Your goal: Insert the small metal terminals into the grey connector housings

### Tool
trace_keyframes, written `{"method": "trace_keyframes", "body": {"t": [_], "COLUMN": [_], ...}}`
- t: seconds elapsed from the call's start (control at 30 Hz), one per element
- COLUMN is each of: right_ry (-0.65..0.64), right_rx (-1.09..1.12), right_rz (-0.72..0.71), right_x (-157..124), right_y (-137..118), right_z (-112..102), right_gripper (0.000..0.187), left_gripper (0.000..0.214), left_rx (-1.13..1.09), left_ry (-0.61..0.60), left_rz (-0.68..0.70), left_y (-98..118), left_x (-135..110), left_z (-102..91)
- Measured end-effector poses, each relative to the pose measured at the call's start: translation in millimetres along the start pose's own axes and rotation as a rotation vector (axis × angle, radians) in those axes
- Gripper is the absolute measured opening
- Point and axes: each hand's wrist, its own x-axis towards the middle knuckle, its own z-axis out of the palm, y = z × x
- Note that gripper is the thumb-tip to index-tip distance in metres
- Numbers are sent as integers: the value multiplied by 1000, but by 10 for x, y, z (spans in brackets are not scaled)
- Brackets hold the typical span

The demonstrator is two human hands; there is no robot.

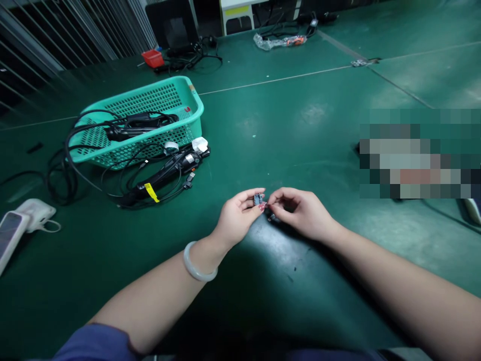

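Between the thumb and fingers of my left hand (238, 214) is a small circuit board (258, 199), blue-grey with tiny parts on its face. My right hand (300, 210) meets it from the other side, its thumb and forefinger pinched at the board's lower right edge. What those right fingertips grip is too small to make out. Just under them a small dark piece (270, 215) shows, partly hidden by the fingers. A pale bangle (199, 263) circles my left wrist.
Left of my hands, a black hair-styler-like tool (169, 173) with cables lies before a turquoise basket (197, 108) holding another black corded tool (131, 128). At far left lie a phone (11, 235) and a white charger (37, 213). A red bin (153, 58) stands farther back.
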Motion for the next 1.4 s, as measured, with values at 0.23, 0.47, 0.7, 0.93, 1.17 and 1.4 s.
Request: {"method": "trace_keyframes", "body": {"t": [0.23,0.47,0.7,0.93,1.17,1.4], "right_ry": [7,39,71,82,154,207], "right_rx": [232,362,398,318,373,131], "right_rz": [79,182,250,173,85,28], "right_x": [26,36,60,37,34,-6], "right_y": [23,-32,-28,-49,-14,-41], "right_z": [-25,-30,-32,-21,56,72], "right_gripper": [19,27,28,27,31,26], "left_gripper": [46,48,49,50,48,40], "left_rx": [-13,-30,36,53,89,69], "left_ry": [16,6,-3,5,-6,-48], "left_rz": [0,-1,-9,6,97,120], "left_y": [-20,-29,-14,-22,-79,-85], "left_x": [5,-10,-63,-53,-53,-59], "left_z": [-16,16,51,38,23,6]}}
